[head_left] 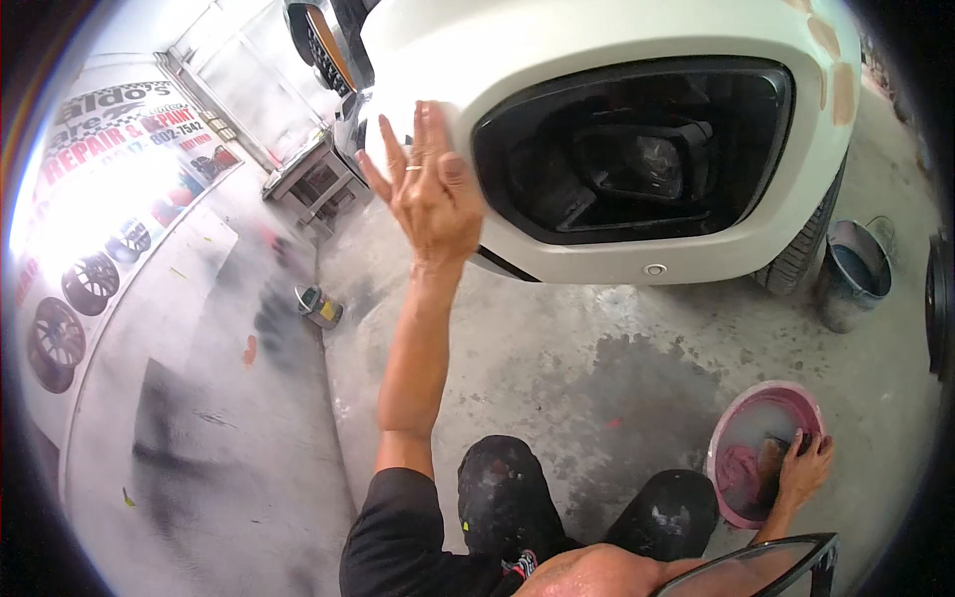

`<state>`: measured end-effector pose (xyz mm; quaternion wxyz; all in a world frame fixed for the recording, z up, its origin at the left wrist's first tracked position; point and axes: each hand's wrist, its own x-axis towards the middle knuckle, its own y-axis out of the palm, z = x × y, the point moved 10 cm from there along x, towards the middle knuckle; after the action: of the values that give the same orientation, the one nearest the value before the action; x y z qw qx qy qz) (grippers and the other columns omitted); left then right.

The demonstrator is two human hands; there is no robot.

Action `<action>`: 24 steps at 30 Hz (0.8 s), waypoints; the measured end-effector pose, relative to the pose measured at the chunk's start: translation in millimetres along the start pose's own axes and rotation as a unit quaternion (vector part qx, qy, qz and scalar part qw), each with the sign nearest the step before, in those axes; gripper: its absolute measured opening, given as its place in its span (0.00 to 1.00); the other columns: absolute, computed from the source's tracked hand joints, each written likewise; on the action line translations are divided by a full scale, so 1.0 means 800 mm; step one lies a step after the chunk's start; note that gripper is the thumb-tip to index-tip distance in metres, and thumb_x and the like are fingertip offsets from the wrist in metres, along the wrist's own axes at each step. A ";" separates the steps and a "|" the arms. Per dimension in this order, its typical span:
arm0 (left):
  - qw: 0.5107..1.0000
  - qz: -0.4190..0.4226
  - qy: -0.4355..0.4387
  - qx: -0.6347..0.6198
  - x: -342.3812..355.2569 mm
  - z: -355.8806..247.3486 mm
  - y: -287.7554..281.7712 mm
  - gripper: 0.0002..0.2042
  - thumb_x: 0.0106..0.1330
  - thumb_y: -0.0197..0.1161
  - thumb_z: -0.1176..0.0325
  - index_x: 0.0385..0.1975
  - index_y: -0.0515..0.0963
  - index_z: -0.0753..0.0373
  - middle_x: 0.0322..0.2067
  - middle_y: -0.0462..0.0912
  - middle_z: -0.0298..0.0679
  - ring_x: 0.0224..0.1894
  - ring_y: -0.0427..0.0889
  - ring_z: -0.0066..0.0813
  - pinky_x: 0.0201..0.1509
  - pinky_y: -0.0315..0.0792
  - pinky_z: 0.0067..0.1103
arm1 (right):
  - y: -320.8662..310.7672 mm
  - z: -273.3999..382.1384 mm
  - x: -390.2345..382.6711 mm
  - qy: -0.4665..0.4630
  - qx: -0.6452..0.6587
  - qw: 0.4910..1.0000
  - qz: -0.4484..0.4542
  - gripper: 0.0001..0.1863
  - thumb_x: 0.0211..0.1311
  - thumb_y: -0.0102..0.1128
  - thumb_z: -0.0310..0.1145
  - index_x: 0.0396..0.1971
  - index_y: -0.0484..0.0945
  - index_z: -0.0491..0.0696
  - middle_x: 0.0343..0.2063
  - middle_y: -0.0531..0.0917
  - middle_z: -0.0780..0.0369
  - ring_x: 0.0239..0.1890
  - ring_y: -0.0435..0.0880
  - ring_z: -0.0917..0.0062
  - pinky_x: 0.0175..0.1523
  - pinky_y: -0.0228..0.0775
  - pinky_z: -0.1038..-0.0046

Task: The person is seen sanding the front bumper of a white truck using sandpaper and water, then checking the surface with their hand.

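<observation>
My left hand [433, 204], with a ring on one finger, lies with outstretched fingers against the white car bumper [647, 40], just left of the black fog-lamp housing [537, 159]. At the lower right my right hand [808, 463] grips a dark, flat object [772, 458], possibly a pad, at a pink basin [762, 392] of cloudy water. A pink cloth [738, 468] lies in the basin. Tan patches mark the bumper's upper right.
A dark bucket [846, 298] stands by the tyre [786, 269]. A small can [319, 306] sits by the grey wall [199, 398], where wheels [62, 343] are displayed. A low table [308, 184] stands behind. My knees [497, 478] rise above the concrete floor [567, 338].
</observation>
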<state>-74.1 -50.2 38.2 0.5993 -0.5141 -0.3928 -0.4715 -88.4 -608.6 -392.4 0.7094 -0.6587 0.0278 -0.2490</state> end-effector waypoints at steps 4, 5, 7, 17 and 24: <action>0.991 -0.026 -0.127 0.021 -0.023 0.101 -0.011 0.26 0.78 0.35 0.52 0.62 0.74 0.58 0.62 0.75 0.40 0.75 0.52 0.47 0.75 0.30 0.47 | 0.007 0.005 0.002 0.002 0.001 1.000 -0.001 0.27 0.71 0.50 0.52 0.54 0.76 0.43 0.60 0.71 0.45 0.61 0.72 0.51 0.63 0.65 0.54; 0.992 -0.028 -0.113 0.043 -0.024 0.105 -0.010 0.25 0.78 0.36 0.52 0.60 0.76 0.59 0.60 0.77 0.40 0.74 0.55 0.49 0.75 0.31 0.47 | 0.009 0.005 0.003 0.001 0.004 1.000 -0.008 0.27 0.71 0.50 0.52 0.55 0.76 0.43 0.60 0.71 0.46 0.60 0.72 0.51 0.63 0.65 0.54; 0.991 -0.033 -0.123 0.037 -0.013 0.087 -0.005 0.25 0.78 0.36 0.52 0.59 0.76 0.59 0.60 0.77 0.41 0.73 0.56 0.50 0.75 0.32 0.46 | 0.013 -0.003 0.000 -0.005 0.001 1.000 -0.011 0.27 0.71 0.50 0.52 0.55 0.76 0.44 0.60 0.71 0.46 0.60 0.72 0.51 0.63 0.65 0.55; 0.960 0.023 -0.242 0.136 -0.044 0.187 -0.003 0.24 0.77 0.40 0.52 0.58 0.77 0.59 0.61 0.76 0.37 0.72 0.58 0.49 0.75 0.34 0.44 | 0.020 -0.010 0.003 -0.018 0.014 0.999 -0.026 0.29 0.71 0.49 0.53 0.56 0.74 0.43 0.60 0.70 0.44 0.61 0.71 0.50 0.63 0.65 0.54; 0.961 -0.224 -0.140 0.079 -0.064 0.133 -0.100 0.17 0.71 0.59 0.61 0.55 0.79 0.62 0.55 0.79 0.46 0.65 0.68 0.48 0.66 0.61 0.34 | 0.005 -0.005 0.001 0.001 -0.029 1.000 0.000 0.29 0.72 0.47 0.54 0.56 0.75 0.43 0.61 0.70 0.47 0.62 0.70 0.53 0.63 0.65 0.55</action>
<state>-163.2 60.8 26.3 0.4564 -0.4249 -0.6135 -0.4845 -87.9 -612.3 -396.6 0.6899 -0.6789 0.0353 -0.2490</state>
